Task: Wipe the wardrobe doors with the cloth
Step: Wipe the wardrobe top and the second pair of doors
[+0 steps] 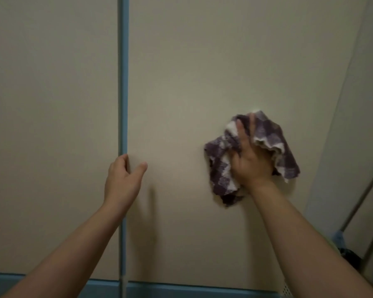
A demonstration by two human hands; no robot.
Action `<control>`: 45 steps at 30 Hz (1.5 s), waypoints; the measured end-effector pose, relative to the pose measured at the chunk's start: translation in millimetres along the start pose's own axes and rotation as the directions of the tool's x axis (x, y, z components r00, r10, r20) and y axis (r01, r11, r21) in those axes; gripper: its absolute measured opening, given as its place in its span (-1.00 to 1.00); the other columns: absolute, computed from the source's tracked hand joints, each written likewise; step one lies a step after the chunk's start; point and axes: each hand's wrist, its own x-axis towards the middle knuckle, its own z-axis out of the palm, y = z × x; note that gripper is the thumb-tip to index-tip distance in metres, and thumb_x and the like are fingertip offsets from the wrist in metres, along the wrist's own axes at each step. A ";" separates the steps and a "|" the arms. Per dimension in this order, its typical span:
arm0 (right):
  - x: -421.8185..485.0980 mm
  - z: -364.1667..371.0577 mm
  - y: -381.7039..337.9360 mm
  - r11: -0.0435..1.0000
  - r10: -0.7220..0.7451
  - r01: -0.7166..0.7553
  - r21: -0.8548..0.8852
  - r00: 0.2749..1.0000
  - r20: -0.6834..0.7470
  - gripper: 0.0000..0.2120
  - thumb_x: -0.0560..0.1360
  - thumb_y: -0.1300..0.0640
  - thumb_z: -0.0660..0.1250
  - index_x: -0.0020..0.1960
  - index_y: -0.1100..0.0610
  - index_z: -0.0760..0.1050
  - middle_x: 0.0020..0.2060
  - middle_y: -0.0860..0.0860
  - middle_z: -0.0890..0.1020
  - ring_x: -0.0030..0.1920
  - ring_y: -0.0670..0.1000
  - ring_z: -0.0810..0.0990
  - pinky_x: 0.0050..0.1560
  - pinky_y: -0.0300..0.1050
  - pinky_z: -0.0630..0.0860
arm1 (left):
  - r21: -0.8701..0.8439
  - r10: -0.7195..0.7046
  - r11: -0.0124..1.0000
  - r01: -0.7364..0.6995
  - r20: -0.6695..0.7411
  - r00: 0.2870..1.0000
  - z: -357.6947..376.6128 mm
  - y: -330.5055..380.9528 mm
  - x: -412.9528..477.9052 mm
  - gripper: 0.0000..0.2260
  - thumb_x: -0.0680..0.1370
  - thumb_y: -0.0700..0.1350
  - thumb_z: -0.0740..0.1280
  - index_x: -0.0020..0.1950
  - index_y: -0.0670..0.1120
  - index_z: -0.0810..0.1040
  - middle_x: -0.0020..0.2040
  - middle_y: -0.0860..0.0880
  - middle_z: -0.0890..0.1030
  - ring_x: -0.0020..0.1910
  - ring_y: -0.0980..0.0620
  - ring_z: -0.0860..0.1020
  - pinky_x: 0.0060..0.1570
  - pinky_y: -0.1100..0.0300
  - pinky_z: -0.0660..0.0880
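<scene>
Cloth [222,168], checked purple and white, lies bunched against the right wardrobe door [181,82]. The right hand [251,162] presses it flat, fingers stretched out and slightly apart, with a fold over the outer ones. The left hand [122,181] grips that door's edge beside the blue strip [123,82], fingers curled round it and thumb on the face.

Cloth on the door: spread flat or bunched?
Bunched. The cloth lies in crumpled folds, ends sticking out around the right hand pressing it to the right door.
</scene>
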 end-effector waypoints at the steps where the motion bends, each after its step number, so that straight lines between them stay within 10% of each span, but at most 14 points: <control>1: -10.2 -4.1 13.6 0.999 0.041 -0.041 -0.014 0.999 -0.006 -0.44 0.46 -0.05 0.11 0.42 0.12 0.26 0.41 0.25 0.26 0.10 0.38 0.53 -0.18 0.22 0.54 | -0.016 -0.008 1.000 0.008 -0.013 1.000 -1.1 -0.6 0.9 -0.55 0.49 -0.04 0.32 0.34 -0.14 0.37 0.31 -0.13 0.44 0.26 -0.09 0.42 0.31 -0.02 0.31; 7: -115.3 -5.9 68.2 0.990 0.136 -0.131 -0.058 0.987 0.091 -0.44 0.42 0.06 0.12 0.39 0.19 0.22 0.40 0.26 0.20 -0.51 0.27 0.54 -0.64 -0.20 0.29 | -0.079 -0.012 0.997 0.008 -0.051 0.999 -3.6 -5.5 5.9 -0.64 0.51 -0.09 0.30 0.30 -0.09 0.43 0.24 -0.09 0.52 0.18 -0.02 0.47 0.27 0.04 0.35; 12: -210.2 13.7 79.7 0.967 0.256 -0.239 -0.092 0.875 0.411 -0.38 0.49 0.14 0.29 0.45 0.01 0.06 0.43 0.06 -0.12 0.04 0.39 0.56 -0.30 0.12 0.56 | -0.059 0.021 0.998 -0.023 -0.032 0.999 -2.2 -14.3 1.3 -0.57 0.48 -0.12 0.32 0.35 -0.07 0.39 0.26 -0.05 0.50 0.18 0.05 0.46 0.30 0.00 0.35; 17: -255.3 17.8 74.9 0.969 0.246 -0.182 -0.168 0.772 0.585 -0.42 0.25 0.15 0.48 0.26 0.22 0.48 0.34 0.20 0.25 -0.17 0.37 0.63 -0.69 -0.03 0.41 | -0.025 0.054 0.998 -0.053 0.043 0.998 -4.0 -18.6 -5.6 -0.37 0.37 -0.02 0.28 0.43 -0.06 0.26 0.37 -0.05 0.40 0.30 0.01 0.39 0.35 -0.01 0.29; 21: -277.5 32.9 66.6 0.912 0.410 -0.296 -0.285 0.693 0.593 -0.38 0.54 0.03 0.21 0.46 -0.07 -0.08 0.38 0.06 -0.38 0.14 0.24 0.54 -0.18 0.05 0.54 | -0.163 0.009 0.987 0.013 0.132 0.991 0.4 -29.6 -16.3 -0.44 0.52 -0.23 0.25 0.48 -0.08 0.14 0.47 0.01 0.25 0.39 0.12 0.26 0.41 0.07 0.18; 24: -272.8 45.1 52.3 0.921 0.388 -0.332 -0.205 0.725 0.569 -0.31 0.48 0.07 0.32 0.48 0.07 0.03 0.38 0.09 -0.39 -0.01 0.29 0.60 -0.30 0.08 0.57 | -0.248 -0.037 0.967 0.064 0.113 0.993 -1.5 -38.1 -22.5 -0.53 0.56 -0.29 0.18 0.46 -0.10 0.19 0.45 0.04 0.27 0.33 0.23 0.27 0.31 0.30 0.19; 26: -258.7 52.9 34.2 0.946 0.323 -0.258 -0.195 0.714 0.621 -0.31 0.55 -0.07 0.12 0.48 -0.01 -0.26 0.31 0.03 -0.58 0.12 0.21 0.57 -0.19 0.07 0.58 | -0.240 -0.039 0.968 0.068 0.125 0.991 -5.2 -40.3 -22.2 -0.57 0.58 -0.26 0.16 0.45 -0.10 0.22 0.44 0.05 0.28 0.31 0.25 0.27 0.27 0.33 0.19; 30: -221.5 73.4 -21.0 0.996 0.061 -0.089 0.016 0.798 0.600 -0.30 0.51 -0.08 0.07 0.48 -0.06 -0.30 0.46 0.07 -0.37 -0.03 0.21 0.64 -0.36 0.09 0.56 | -0.211 -0.041 0.975 0.075 0.159 0.986 -13.9 -37.6 -19.9 -0.61 0.59 -0.18 0.16 0.43 -0.07 0.27 0.42 0.08 0.32 0.34 0.21 0.28 0.36 0.21 0.18; 33: -219.3 107.6 -61.2 0.964 0.006 -0.182 0.194 0.745 0.668 -0.26 0.57 -0.05 0.00 0.23 -0.30 -0.64 0.18 -0.13 -0.71 0.47 0.24 -0.12 0.40 0.24 0.08 | -0.186 -0.030 0.980 0.065 0.186 0.982 -17.9 -35.2 -21.9 -0.61 0.59 -0.17 0.17 0.43 -0.08 0.27 0.40 0.07 0.34 0.32 0.21 0.29 0.34 0.23 0.20; 35: -214.5 121.6 -88.2 0.959 -0.070 -0.122 0.256 0.771 0.633 -0.35 0.53 -0.12 -0.03 0.31 -0.33 -0.49 0.31 -0.04 -0.60 0.40 0.14 -0.47 0.38 0.12 -0.41 | -0.158 -0.047 0.984 0.078 0.195 0.980 -20.9 -37.2 -25.5 -0.61 0.59 -0.15 0.18 0.42 -0.07 0.30 0.37 0.09 0.37 0.29 0.21 0.32 0.29 0.25 0.22; 37: -204.4 130.9 -114.4 0.970 -0.015 -0.148 0.195 0.759 0.651 -0.46 0.52 -0.09 0.02 0.43 -0.30 -0.10 0.50 0.17 -0.01 0.46 0.27 -0.02 0.40 0.21 -0.17 | -0.130 -0.076 0.986 0.103 0.199 0.977 -24.2 -42.0 -28.9 -0.62 0.58 -0.13 0.18 0.41 -0.06 0.33 0.35 0.08 0.40 0.27 0.20 0.35 0.28 0.24 0.24; 41: -201.9 140.9 -156.1 0.977 -0.164 -0.067 0.201 0.360 0.918 -0.57 0.60 0.06 -0.02 0.45 -0.08 0.05 0.39 0.11 0.33 0.30 0.25 0.37 0.22 0.31 0.26 | -0.078 -0.136 0.985 0.155 0.212 0.968 -30.2 -55.2 -35.2 -0.63 0.58 -0.09 0.20 0.39 -0.08 0.36 0.34 0.03 0.42 0.27 0.14 0.37 0.33 0.15 0.25; 43: -194.2 139.7 -166.5 0.979 -0.184 -0.001 0.205 0.430 0.884 -0.56 0.60 0.09 0.03 0.47 0.00 0.09 0.36 0.17 0.35 0.28 0.24 0.39 0.19 0.28 0.33 | -0.052 -0.151 0.984 0.168 0.231 0.961 -30.0 -61.4 -38.4 -0.64 0.58 -0.09 0.20 0.37 -0.09 0.38 0.34 0.01 0.44 0.28 0.10 0.38 0.34 0.12 0.26; 45: -189.8 139.4 -173.6 0.975 -0.207 0.076 0.208 0.648 0.733 -0.53 0.46 0.02 0.31 0.35 0.06 0.38 0.18 0.19 0.54 0.12 0.16 0.55 0.07 0.08 0.49 | -0.038 -0.160 0.984 0.175 0.241 0.957 -28.8 -66.8 -42.2 -0.65 0.57 -0.10 0.20 0.37 -0.08 0.39 0.33 0.00 0.45 0.26 0.10 0.39 0.29 0.16 0.28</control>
